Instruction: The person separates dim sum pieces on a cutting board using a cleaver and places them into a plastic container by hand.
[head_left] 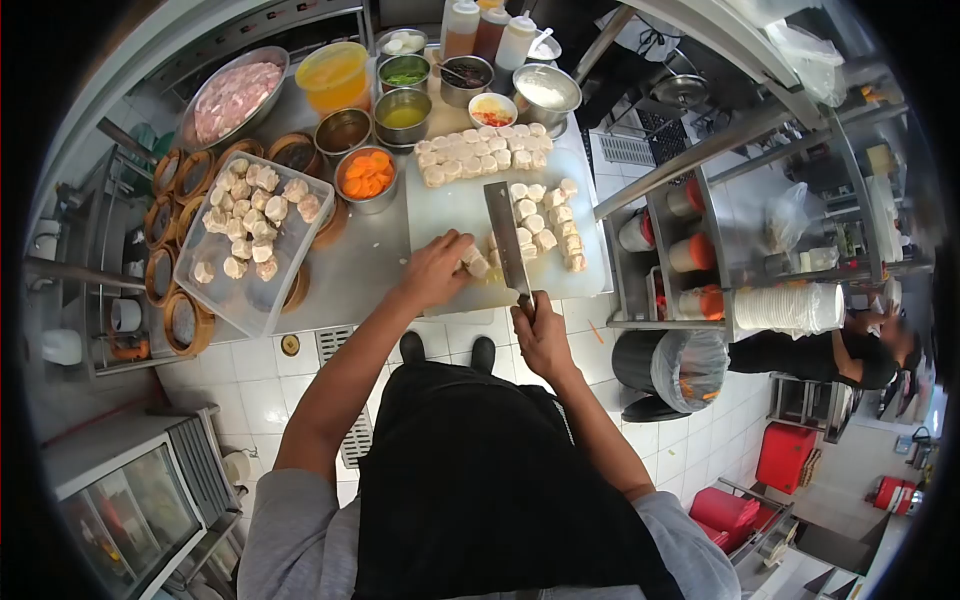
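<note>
My right hand (541, 337) is closed around the handle of a cleaver (507, 232), its broad blade pointing away from me over the white cutting board (445, 210). My left hand (438, 268) has its fingers closed on a pale dumpling-like piece (474, 262) at the board's near side. Right of the blade, several cut pale pieces (542, 238) lie in loose rows. Behind them a tight block of similar pieces (485, 152) spans the board. A clear plastic box (290, 270) on the left holds many more pale pieces (240, 222).
Bamboo steamers (187, 322) surround the box. Carrot slices (366, 174), a yellow tub (331, 76), a bowl of raw meat (237, 98) and squeeze bottles (516, 43) stand behind. At right are a shelf rack (705, 200), a lined bin (690, 370) and another person (800, 358).
</note>
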